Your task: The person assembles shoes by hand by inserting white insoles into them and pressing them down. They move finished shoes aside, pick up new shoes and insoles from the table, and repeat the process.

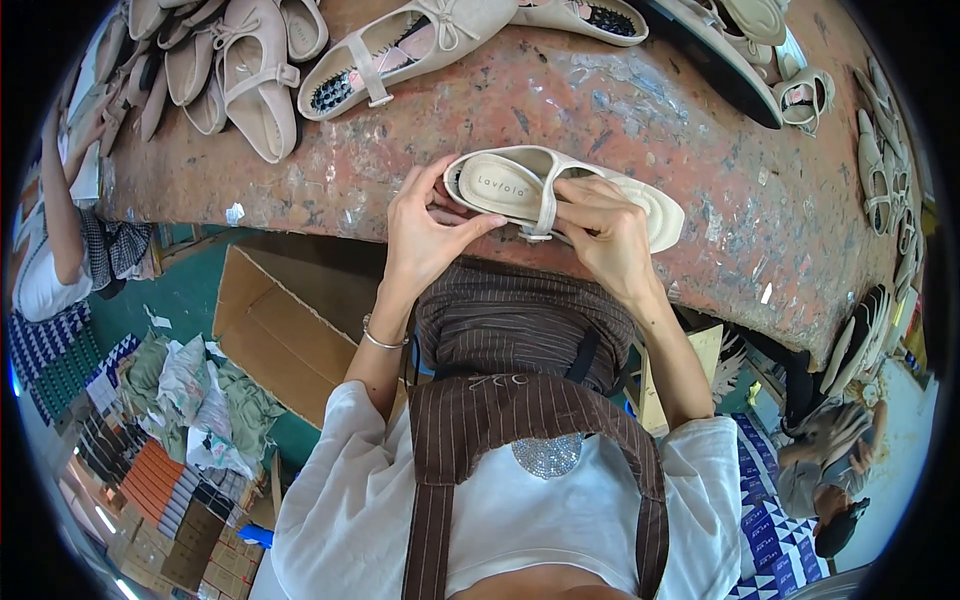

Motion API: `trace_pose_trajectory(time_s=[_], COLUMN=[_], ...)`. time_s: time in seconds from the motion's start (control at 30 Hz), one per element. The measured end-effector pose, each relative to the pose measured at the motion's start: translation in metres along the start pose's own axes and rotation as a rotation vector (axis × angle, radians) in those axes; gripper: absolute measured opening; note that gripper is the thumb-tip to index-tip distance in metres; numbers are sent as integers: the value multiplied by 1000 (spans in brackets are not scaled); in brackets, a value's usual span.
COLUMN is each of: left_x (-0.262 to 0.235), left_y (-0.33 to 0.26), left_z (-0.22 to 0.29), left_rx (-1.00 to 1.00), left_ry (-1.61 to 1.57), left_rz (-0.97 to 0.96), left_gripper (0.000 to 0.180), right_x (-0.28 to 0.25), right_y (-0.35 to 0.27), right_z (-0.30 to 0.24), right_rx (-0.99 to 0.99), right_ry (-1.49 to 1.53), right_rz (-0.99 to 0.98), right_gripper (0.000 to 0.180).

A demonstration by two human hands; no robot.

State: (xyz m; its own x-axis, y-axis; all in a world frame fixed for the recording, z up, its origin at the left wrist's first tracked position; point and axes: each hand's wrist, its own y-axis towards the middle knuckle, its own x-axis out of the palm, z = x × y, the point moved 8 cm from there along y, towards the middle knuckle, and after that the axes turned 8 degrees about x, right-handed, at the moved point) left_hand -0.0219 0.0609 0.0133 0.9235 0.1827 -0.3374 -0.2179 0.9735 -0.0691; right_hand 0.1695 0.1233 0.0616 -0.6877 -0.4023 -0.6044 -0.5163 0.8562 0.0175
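A beige flat shoe (563, 160) with a buckled strap (547, 208) lies tilted at the table's near edge, its heel toward the left. A cream insole (495, 186) with small printing sits in the heel. My left hand (427, 215) is closed around the heel, the thumb along the opening's near rim. Past the strap, my right hand (605, 225) grips the shoe with fingers bent down into its opening; their tips are hidden. By that hand, a cream padded piece with curved lines (660, 215) shows at the toe end; I cannot tell whether it joins the insole.
More beige shoes (258, 85) crowd the far left of the worn red table (350, 190); others (880, 170) line the right. A cardboard box (275, 330) stands below the near edge. Another person's arm (65, 200) reaches in at far left; a person (835, 460) is lower right.
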Motion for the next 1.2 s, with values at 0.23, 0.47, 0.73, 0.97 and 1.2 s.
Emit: trace_pose_trajectory(time_s=[0.23,0.47,0.73,0.97,1.2], left_x=[-1,-1,-5,-9,-6], left_y=[4,6,15,22,25], left_z=[-11,-13,-20,-6,3], left_rx=[-31,-114,-99,-47,23], left_ry=[-16,-15,20,195,290], left_rz=[170,234,260,238,193], left_gripper=[45,36,21,9,7], right_x=[15,27,37,51,59], right_y=[5,6,-2,-1,-1], right_z=[3,3,-6,-22,-28], right_rx=[6,26,-93,-346,-417], right_ry=[-22,-51,-247,-435,-344], right_rz=[-59,-119,-152,-341,-351], right_gripper=[27,35,37,49,47])
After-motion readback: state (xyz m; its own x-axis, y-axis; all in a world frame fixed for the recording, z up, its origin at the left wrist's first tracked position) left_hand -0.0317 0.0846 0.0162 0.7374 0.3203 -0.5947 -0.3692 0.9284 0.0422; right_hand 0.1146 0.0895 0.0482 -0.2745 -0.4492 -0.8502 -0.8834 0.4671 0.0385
